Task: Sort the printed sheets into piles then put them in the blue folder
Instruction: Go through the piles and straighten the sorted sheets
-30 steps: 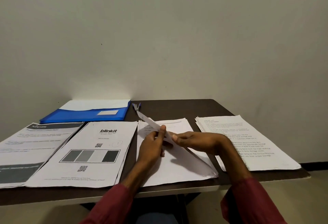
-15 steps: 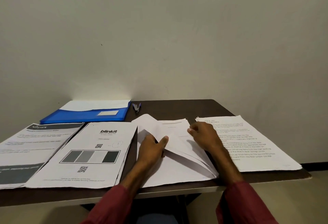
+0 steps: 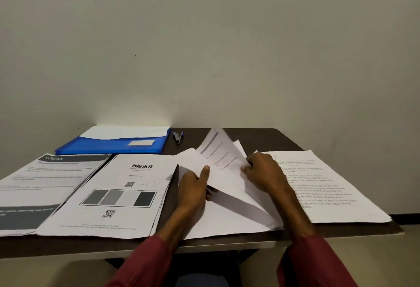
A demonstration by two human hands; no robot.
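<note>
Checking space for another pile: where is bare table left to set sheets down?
Bare table shows at the back, between the small blue tool and the right pile, behind the lifted sheets. A thin gap runs between the blinkit pile and the left hand. Elsewhere it is crowded: four piles side by side, folder back left.

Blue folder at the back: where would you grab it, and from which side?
The blue folder lies flat, with paper piles crowding its near edge. Its right edge borders bare table, so a hand coming from the right could probably pinch that edge, minding the small tool beside it.
</note>
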